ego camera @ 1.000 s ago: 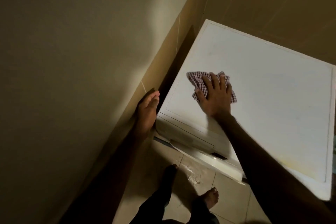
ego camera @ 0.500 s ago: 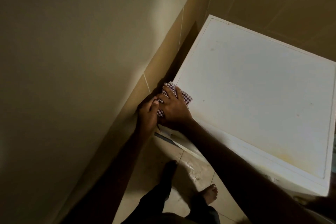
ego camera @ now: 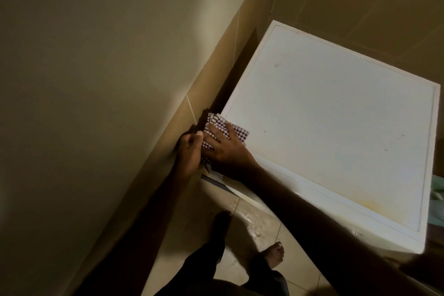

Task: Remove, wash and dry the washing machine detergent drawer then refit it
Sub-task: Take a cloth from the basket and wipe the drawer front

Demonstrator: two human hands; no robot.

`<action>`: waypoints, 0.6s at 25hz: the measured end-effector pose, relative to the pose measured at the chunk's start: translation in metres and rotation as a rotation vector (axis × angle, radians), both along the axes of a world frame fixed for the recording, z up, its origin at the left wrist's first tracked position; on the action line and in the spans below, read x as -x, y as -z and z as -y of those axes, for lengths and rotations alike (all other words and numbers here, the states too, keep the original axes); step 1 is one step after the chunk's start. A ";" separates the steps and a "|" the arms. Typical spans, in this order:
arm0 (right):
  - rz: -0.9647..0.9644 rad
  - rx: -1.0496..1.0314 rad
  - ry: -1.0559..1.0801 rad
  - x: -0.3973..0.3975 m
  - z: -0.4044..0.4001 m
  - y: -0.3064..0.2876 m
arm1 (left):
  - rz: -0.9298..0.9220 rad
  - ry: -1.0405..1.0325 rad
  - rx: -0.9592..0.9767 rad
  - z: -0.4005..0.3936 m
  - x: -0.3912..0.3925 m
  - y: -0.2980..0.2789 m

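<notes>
**Cloth pressed at the machine's near-left corner; drawer barely in sight**

Left of the scene, a tall pale wall (ego camera: 101, 103) fills the view, with a brown tiled band running along its foot. A narrow dark gap lies between that band and the machine's side.

The left hand (ego camera: 189, 154) sits in that gap against the machine's corner, fingers curled and touching the edge of the checked cloth (ego camera: 236, 133). Whether they actually pinch the cloth cannot be told in the shadow.

The right hand (ego camera: 228, 149) lies flat on the cloth, fingers spread apart and straight, pressing it onto the near-left corner of the washing machine (ego camera: 336, 127). The cloth overhangs the corner's left edge.

The machine's white top carries a few small dark specks and a yellowish stain toward its front edge. No writing or brand can be read.

Below the hands a pale strip juts from the machine's front; this appears to be the detergent drawer (ego camera: 216, 179), mostly hidden by the right forearm.

On the tiled floor (ego camera: 252, 218) stand two bare feet beside a wet-looking patch. At far right, something greenish shows past the machine, too cut off to identify.
</notes>
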State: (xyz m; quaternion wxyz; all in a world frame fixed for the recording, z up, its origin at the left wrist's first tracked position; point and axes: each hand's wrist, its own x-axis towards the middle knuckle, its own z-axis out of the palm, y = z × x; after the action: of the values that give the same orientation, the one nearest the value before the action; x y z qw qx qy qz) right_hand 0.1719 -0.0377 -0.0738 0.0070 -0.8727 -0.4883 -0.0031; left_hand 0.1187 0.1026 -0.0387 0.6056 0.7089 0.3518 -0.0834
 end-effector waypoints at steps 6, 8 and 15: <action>0.149 -0.027 0.131 0.049 0.077 0.028 | 0.153 0.429 -0.061 0.007 -0.005 0.001; 0.158 -0.026 0.176 0.056 0.087 0.027 | 0.231 0.670 -0.389 0.016 0.001 0.009; 0.054 -0.142 0.400 0.043 0.012 0.020 | 0.463 0.779 -0.896 -0.020 -0.016 0.024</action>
State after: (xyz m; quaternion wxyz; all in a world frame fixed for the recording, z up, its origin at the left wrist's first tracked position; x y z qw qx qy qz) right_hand 0.1286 -0.0501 -0.0938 0.0546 -0.9491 -0.3038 -0.0623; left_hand 0.1345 0.1226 -0.0631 0.2361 0.9691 -0.0709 0.0130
